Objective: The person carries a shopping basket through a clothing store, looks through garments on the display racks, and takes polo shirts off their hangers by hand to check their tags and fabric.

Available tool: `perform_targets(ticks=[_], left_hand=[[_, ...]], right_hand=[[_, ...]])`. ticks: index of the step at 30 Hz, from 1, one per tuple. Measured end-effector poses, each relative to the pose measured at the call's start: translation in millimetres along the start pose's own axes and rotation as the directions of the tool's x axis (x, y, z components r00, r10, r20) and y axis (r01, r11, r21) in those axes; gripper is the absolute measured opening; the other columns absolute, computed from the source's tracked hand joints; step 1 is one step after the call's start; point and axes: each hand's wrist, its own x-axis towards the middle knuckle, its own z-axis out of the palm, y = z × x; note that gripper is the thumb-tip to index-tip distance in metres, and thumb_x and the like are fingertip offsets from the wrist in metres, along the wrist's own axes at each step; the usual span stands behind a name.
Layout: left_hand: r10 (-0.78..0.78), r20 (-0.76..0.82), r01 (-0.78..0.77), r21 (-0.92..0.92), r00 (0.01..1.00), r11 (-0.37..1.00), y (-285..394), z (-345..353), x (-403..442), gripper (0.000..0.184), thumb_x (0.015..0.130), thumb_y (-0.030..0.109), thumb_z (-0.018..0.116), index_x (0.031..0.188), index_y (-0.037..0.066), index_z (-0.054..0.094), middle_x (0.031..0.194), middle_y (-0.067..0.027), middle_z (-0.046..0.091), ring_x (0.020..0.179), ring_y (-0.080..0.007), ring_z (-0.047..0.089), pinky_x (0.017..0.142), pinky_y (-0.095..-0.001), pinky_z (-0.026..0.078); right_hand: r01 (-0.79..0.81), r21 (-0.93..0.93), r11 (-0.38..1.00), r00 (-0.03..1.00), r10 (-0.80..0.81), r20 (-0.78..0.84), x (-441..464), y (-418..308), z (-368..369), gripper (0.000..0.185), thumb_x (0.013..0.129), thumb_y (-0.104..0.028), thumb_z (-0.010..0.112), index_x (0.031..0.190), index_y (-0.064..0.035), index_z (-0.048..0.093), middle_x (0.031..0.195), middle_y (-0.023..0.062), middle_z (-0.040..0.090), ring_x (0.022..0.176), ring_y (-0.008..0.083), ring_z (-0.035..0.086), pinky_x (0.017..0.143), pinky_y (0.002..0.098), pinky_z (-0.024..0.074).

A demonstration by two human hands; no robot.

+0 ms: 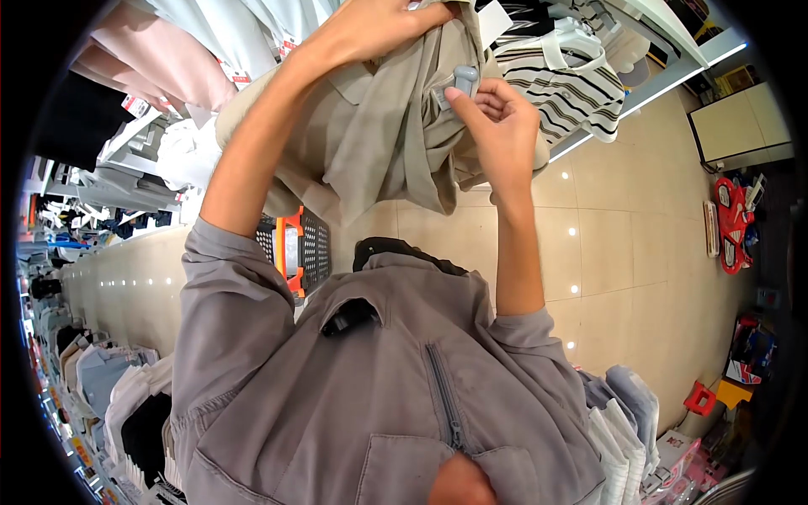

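A khaki garment (pixel 370 143) hangs in loose folds in front of me at the top of the view. My left hand (pixel 374 25) grips its upper part, fingers closed round the cloth near the top edge. Lower and to the right, my right hand (pixel 497 114) has its thumb and fingers closed at a grey plastic security tag (pixel 465 80) on the garment. A small pale label shows beside that tag. A white tag (pixel 494 21) sticks out at the garment's upper right.
A striped shirt (pixel 560 80) hangs right of the garment. Pink clothing (pixel 156 50) hangs at upper left. Behind the garment stands a black and orange basket (pixel 313 251). Tiled floor (pixel 623 252) stretches right, with a red toy (pixel 734 223) beyond. Clothes racks line the lower edges.
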Motion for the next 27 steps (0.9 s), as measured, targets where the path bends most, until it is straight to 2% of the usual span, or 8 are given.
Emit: perform_targets(ticks=[1, 2, 4, 6, 7, 9, 15, 27], left_hand=[[-0.004, -0.002, 0.004, 0.0, 1.0, 1.0, 0, 0, -1, 0.025, 0.08, 0.018, 0.051, 0.088, -0.003, 0.061, 0.068, -0.0179, 0.058, 0.062, -0.0218, 0.056, 0.061, -0.0351, 0.045], [-0.053, 0.021, 0.054, -0.045, 0.998, 0.998, 5, -3, -2, 0.026, 0.08, 0.019, 0.052, 0.089, -0.004, 0.061, 0.067, -0.0166, 0.058, 0.062, -0.0208, 0.056, 0.061, -0.0346, 0.045], [-0.104, 0.043, 0.107, -0.089, 0.994, 0.99, 16, -10, -4, 0.027, 0.08, 0.019, 0.052, 0.089, -0.004, 0.061, 0.066, -0.0154, 0.057, 0.062, -0.0199, 0.056, 0.06, -0.0341, 0.045], [-0.222, 0.122, 0.229, -0.052, 0.968, 0.972, 26, -15, -3, 0.028, 0.08, 0.02, 0.052, 0.089, -0.004, 0.062, 0.066, -0.0133, 0.058, 0.063, -0.0178, 0.055, 0.06, -0.0325, 0.044], [-0.223, 0.119, 0.23, -0.053, 0.968, 0.972, 22, -16, -2, 0.028, 0.08, 0.02, 0.052, 0.089, -0.004, 0.062, 0.066, -0.0133, 0.058, 0.063, -0.0178, 0.055, 0.06, -0.0325, 0.044], [-0.022, 0.068, 0.02, 0.035, 0.997, 0.999, 15, -16, 1, 0.028, 0.081, 0.019, 0.051, 0.09, -0.004, 0.062, 0.067, -0.0114, 0.059, 0.063, -0.0166, 0.055, 0.06, -0.0315, 0.044], [-0.061, 0.02, 0.063, -0.098, 0.998, 0.993, 30, -18, -3, 0.026, 0.081, 0.017, 0.051, 0.087, -0.006, 0.062, 0.067, -0.0088, 0.058, 0.066, -0.0137, 0.054, 0.061, -0.0304, 0.044], [0.005, 0.026, 0.0, -0.182, 1.0, 0.983, 35, -23, -6, 0.023, 0.08, 0.012, 0.051, 0.089, -0.005, 0.063, 0.072, -0.0073, 0.062, 0.07, -0.0114, 0.055, 0.064, -0.0273, 0.045]], right_hand=[[-0.096, 0.041, 0.995, 0.995, 0.094, 0.038, -1, -4, -2, 0.019, 0.079, -0.013, 0.073, 0.079, 0.0032, 0.063, 0.069, -0.0002, 0.062, 0.06, 0.0032, 0.053, 0.053, 0.017, 0.0403], [-0.098, 0.04, 0.994, 0.994, 0.096, 0.041, -2, -11, -5, 0.019, 0.079, -0.013, 0.073, 0.079, 0.0032, 0.063, 0.069, -0.0002, 0.062, 0.06, 0.0032, 0.053, 0.053, 0.017, 0.0403], [-0.25, 0.129, 0.96, 0.959, 0.226, 0.172, -3, -23, -9, 0.017, 0.08, -0.013, 0.073, 0.079, 0.0004, 0.064, 0.068, -0.0003, 0.062, 0.058, 0.0029, 0.051, 0.053, 0.016, 0.0376], [-0.271, 0.17, 0.948, 0.947, 0.23, 0.223, -3, -25, -13, 0.017, 0.081, -0.016, 0.072, 0.078, -0.001, 0.064, 0.068, -0.0009, 0.062, 0.058, 0.0026, 0.05, 0.055, 0.0161, 0.0371], [-0.292, 0.211, 0.933, 0.934, 0.231, 0.272, -3, -26, -14, 0.018, 0.082, -0.019, 0.071, 0.078, -0.0025, 0.065, 0.068, -0.0015, 0.062, 0.058, 0.0023, 0.049, 0.056, 0.0161, 0.0367], [-0.292, 0.217, 0.932, 0.93, 0.224, 0.291, -4, -32, -14, 0.02, 0.084, -0.022, 0.069, 0.077, -0.003, 0.065, 0.069, -0.002, 0.062, 0.06, 0.0022, 0.05, 0.058, 0.0166, 0.0373], [-0.301, 0.243, 0.922, 0.925, 0.22, 0.31, -9, -44, -12, 0.025, 0.087, -0.026, 0.065, 0.077, -0.0025, 0.067, 0.07, -0.0032, 0.06, 0.063, 0.0023, 0.049, 0.061, 0.0188, 0.0387], [-0.234, 0.247, 0.94, 0.945, 0.161, 0.284, -13, -51, -6, 0.03, 0.084, -0.027, 0.069, 0.071, -0.0008, 0.066, 0.066, -0.0024, 0.056, 0.061, 0.0045, 0.045, 0.058, 0.0216, 0.0357]])
